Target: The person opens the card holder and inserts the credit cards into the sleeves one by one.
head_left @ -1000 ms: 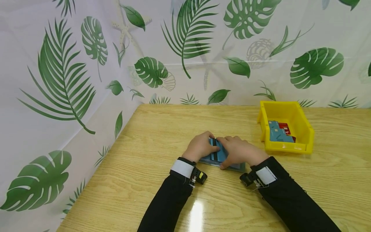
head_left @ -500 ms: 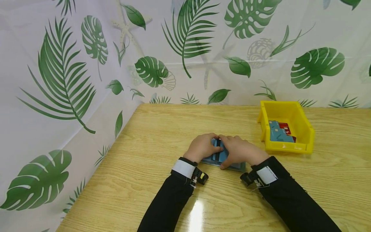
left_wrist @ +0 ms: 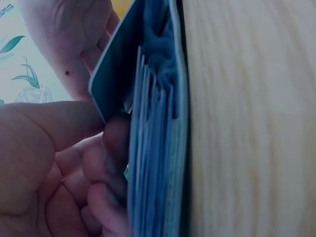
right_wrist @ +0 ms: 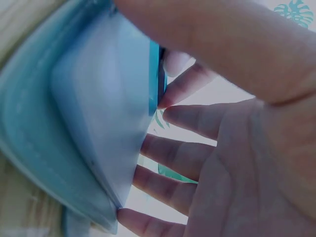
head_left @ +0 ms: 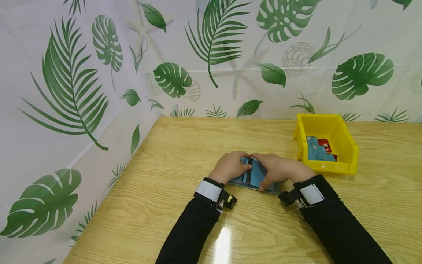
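Observation:
A blue card holder (head_left: 276,189) with a stack of clear plastic sleeves (left_wrist: 148,148) lies spread on the wooden table. My left hand (head_left: 229,167) pinches a blue bank card (left_wrist: 113,64) with a black stripe between thumb and fingers, at the left part of the holder. In the left wrist view the card leans at an angle against the sleeve edges. My right hand (head_left: 280,168) grips the holder's right part, thumb on the near side and fingers along the far edge of the sleeves. The teal cover (right_wrist: 24,118) shows under the sleeves in the right wrist view.
A yellow bin (head_left: 329,167) stands at the back right, close beyond my right hand. Several blue and red cards (head_left: 319,152) lie inside it. A leaf-print cloth (head_left: 230,73) hangs behind and left of the wooden table (head_left: 184,143).
My left hand has shifted slightly right with the striped card. My right hand and wrist have moved a little to the right, and its thumb has slid right along the holder.

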`<state>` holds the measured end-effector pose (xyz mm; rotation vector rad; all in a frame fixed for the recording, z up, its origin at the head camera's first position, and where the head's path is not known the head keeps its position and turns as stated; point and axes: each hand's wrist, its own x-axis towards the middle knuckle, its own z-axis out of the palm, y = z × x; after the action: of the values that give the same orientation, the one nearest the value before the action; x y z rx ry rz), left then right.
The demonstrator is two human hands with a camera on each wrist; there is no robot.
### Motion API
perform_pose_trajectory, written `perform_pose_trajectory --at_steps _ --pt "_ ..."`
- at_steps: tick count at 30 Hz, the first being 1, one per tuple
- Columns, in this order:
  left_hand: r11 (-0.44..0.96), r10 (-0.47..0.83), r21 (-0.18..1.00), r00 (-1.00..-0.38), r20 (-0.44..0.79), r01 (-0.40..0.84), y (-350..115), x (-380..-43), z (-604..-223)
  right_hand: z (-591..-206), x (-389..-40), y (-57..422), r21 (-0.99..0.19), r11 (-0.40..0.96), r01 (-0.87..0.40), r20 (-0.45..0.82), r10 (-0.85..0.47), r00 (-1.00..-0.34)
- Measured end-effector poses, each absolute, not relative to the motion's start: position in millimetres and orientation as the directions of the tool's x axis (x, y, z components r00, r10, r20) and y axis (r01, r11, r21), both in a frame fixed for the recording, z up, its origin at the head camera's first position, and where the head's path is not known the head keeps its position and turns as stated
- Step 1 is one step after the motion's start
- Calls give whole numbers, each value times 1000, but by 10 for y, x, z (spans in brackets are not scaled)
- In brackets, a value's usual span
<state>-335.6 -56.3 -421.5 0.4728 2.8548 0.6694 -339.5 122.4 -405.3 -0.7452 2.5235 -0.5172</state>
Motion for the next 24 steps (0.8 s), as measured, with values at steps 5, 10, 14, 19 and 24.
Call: perform_pose_trajectory --at_steps 5,10,14,19,24 --pt "840 330 486 -938 -105 241 -602 -3368 -4193 -4058 -3382 1225 -437 802 -408 -321 -562 -762" --pt "829 307 516 -947 -96 216 -666 -3393 -4191 -4072 -3377 1228 -389 829 -401 -323 -530 -784" --pt "829 279 523 -957 -80 198 -707 -3401 -4168 -4078 -3380 1219 -357 848 -392 -328 -507 -797" --pt "829 270 525 -960 -72 193 -697 -3403 -4159 -4066 -3383 1209 -341 858 -383 -333 -491 -805" --pt "832 276 519 -958 -75 199 -628 -3390 -4199 -4061 -3389 1216 -347 849 -399 -326 -508 -797"
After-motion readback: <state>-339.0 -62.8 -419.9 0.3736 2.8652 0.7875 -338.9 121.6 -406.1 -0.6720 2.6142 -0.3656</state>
